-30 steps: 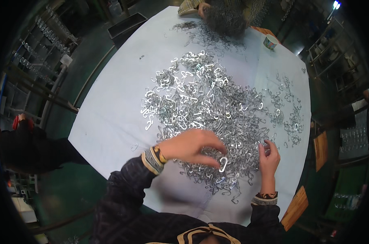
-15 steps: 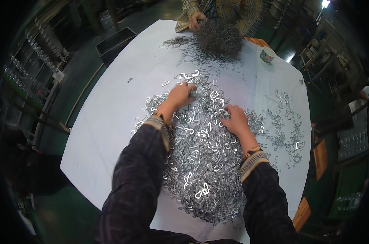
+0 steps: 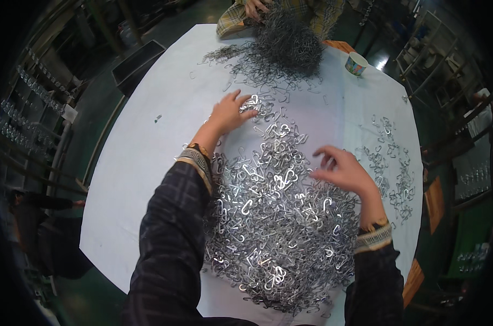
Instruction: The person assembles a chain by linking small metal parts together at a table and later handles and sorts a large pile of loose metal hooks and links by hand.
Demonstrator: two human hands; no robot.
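A broad heap of shiny bent-wire metal hooks covers the table in front of me. Beyond it and to the left is my left hand, thumb and fingers apart, holding nothing. A small cluster of hooks lies just beside its fingertips. Over the heap's right edge hovers my right hand, fingers loosely bent and apart, with nothing visible in it. Some hooks beneath the two hands are hidden from view.
A white-covered table holds everything. At its far side, a person's hand rests by a dark wire pile. A patterned cup stands far right, with scattered hooks nearer. A black bin is beyond the left edge.
My left hand has moved left and away from the heap. My right hand has shifted right. The heap has spread wider and nearer to me, and hooks have left its far part.
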